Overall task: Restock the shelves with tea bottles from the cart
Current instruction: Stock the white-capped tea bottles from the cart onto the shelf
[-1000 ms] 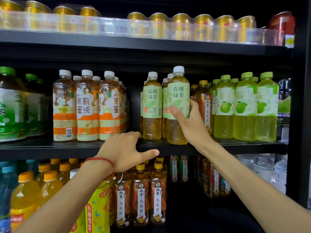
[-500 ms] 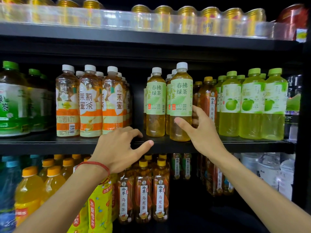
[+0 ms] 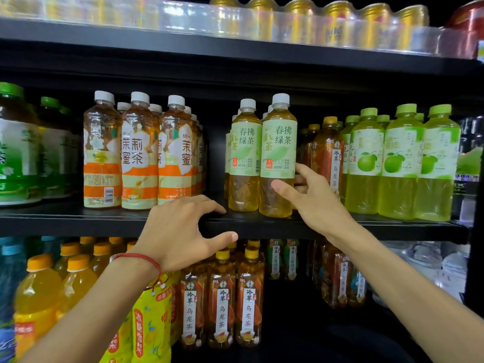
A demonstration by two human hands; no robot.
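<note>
A green-tea bottle (image 3: pixel 279 142) with a white cap and pale green label stands upright at the front of the middle shelf (image 3: pixel 262 227), beside a matching bottle (image 3: pixel 245 148) with more lined up behind. My right hand (image 3: pixel 314 203) is just right of the front bottle. Its fingers are spread, with the thumb in front of the bottle's lower part and the index tip at the label's edge. My left hand (image 3: pixel 178 231), a red string on its wrist, rests on the shelf's front edge, fingers on top and thumb out below. The cart is out of sight.
Jasmine honey tea bottles (image 3: pixel 138 153) stand left of a narrow gap. Brown oolong bottles (image 3: pixel 327 158) and green apple drinks (image 3: pixel 400 163) crowd the right. Gold cans (image 3: pixel 301 19) line the top shelf. Oolong bottles (image 3: pixel 222 297) and orange drinks (image 3: pixel 39 284) fill the lower shelf.
My right hand gripped the front green-tea bottle a second ago, then opened and slid back to its right. The bottle now stands on the shelf. My left hand stayed on the edge.
</note>
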